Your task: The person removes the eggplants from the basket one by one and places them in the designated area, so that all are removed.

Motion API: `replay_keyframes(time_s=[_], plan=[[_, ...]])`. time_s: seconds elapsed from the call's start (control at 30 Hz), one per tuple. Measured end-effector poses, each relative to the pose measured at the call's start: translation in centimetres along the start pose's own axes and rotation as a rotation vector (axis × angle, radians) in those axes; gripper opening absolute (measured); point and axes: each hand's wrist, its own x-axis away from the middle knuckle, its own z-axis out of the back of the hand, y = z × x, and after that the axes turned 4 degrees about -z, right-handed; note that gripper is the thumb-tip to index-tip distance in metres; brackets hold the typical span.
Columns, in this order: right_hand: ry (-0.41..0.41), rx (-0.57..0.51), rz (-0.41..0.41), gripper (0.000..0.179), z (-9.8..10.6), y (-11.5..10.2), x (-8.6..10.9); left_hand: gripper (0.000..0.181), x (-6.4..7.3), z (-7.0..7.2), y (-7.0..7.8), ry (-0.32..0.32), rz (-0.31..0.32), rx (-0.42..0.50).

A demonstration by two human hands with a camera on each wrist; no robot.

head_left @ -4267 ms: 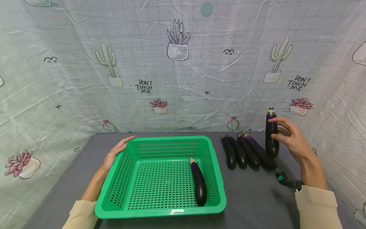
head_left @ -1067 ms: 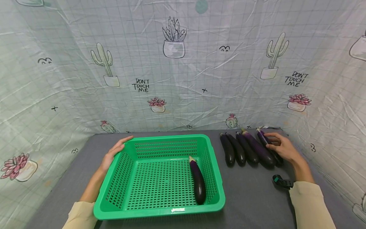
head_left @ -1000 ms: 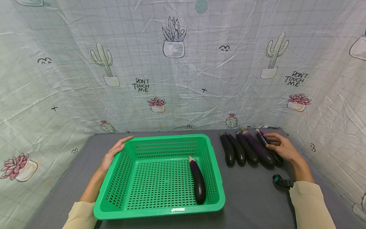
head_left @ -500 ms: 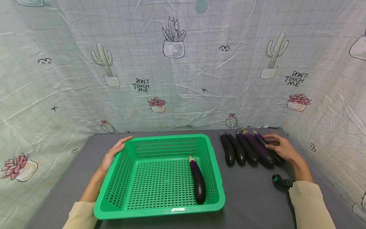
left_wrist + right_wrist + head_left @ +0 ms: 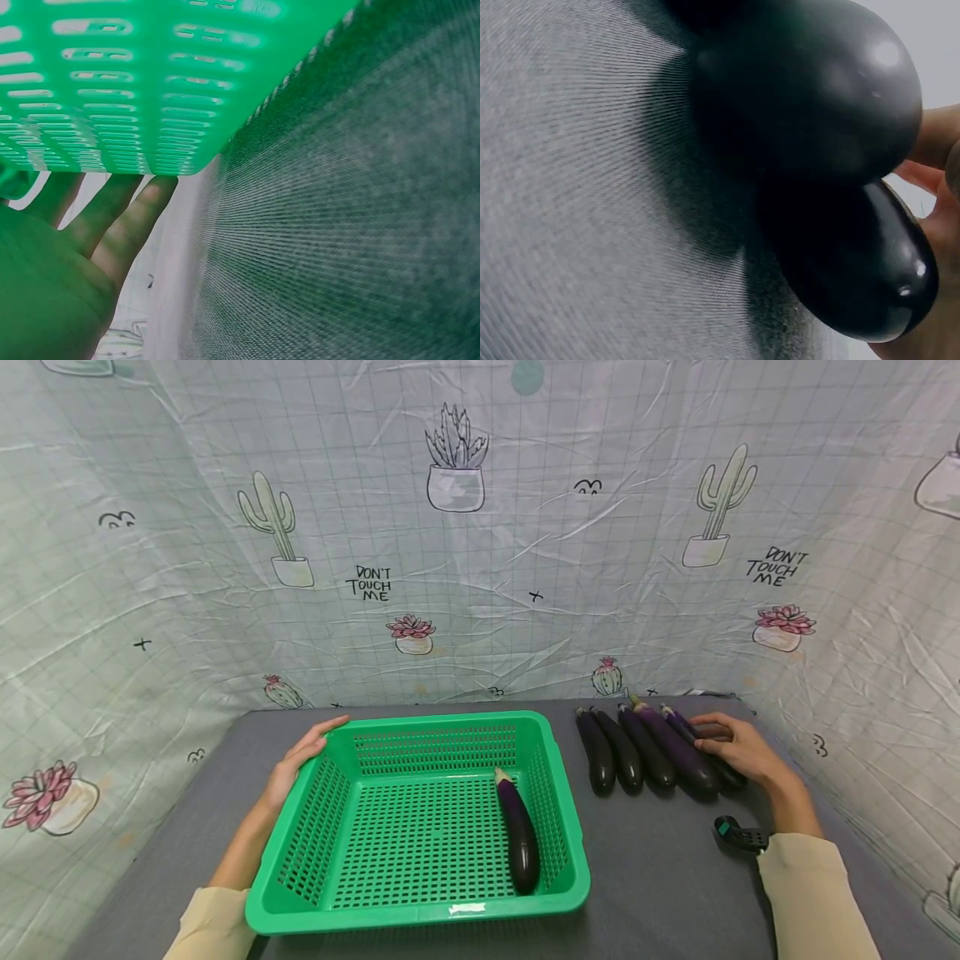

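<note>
On the right, my right hand (image 5: 738,750) holds the rightmost eggplant (image 5: 678,722) of a row, thumb and fingers bent about its sides. It lies snug against the thick purple eggplant (image 5: 678,752) to its left, and my hand hides part of it. The right wrist view shows the round end of the held eggplant (image 5: 855,262) touching a larger eggplant (image 5: 810,90). My left hand (image 5: 288,768) rests along the left rim of a green slotted basket (image 5: 390,920). In the left wrist view its straight fingers (image 5: 135,225) touch the basket's outer wall (image 5: 157,82).
One eggplant (image 5: 519,839) lies inside the basket along its right side. Three more eggplants (image 5: 597,752) lie side by side just right of the basket, on the grey cloth-covered table (image 5: 645,877). A printed curtain (image 5: 480,568) surrounds the table at the back and sides.
My right hand has lowered the upright eggplant to the table at the row's right end, then slid its stem end left against its neighbour. My left hand stays at the basket.
</note>
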Motion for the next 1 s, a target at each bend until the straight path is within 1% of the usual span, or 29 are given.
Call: replay_keyframes(time_s=[0.1,0.23,0.3,0.53,0.73,0.93,1.0], plan=[[-0.019,0.017,-0.024,0.048,0.12,-0.16,0.21,0.051,-0.03,0.0,0.03,-0.003,0.012,0.021],[-0.039,0.021,-0.035,0.049,0.31,-0.41,0.46,0.051,-0.04,-0.02,0.11,-0.004,0.016,0.027],[-0.045,0.023,-0.035,0.049,0.4,-0.36,0.45,0.051,-0.01,-0.01,0.12,-0.005,0.017,0.023],[-0.054,0.027,-0.054,0.05,0.65,0.05,0.15,0.051,0.05,0.07,0.07,0.019,0.02,-0.031],[-0.049,0.035,-0.048,0.05,0.65,0.17,0.06,0.051,-0.02,0.01,0.14,0.01,0.028,-0.012],[-0.05,0.031,-0.051,0.051,0.67,0.19,0.14,0.051,-0.08,0.11,0.16,0.02,0.036,-0.05],[-0.05,0.028,-0.053,0.051,0.69,0.18,0.18,0.051,-0.09,0.15,0.1,0.02,0.042,-0.042]])
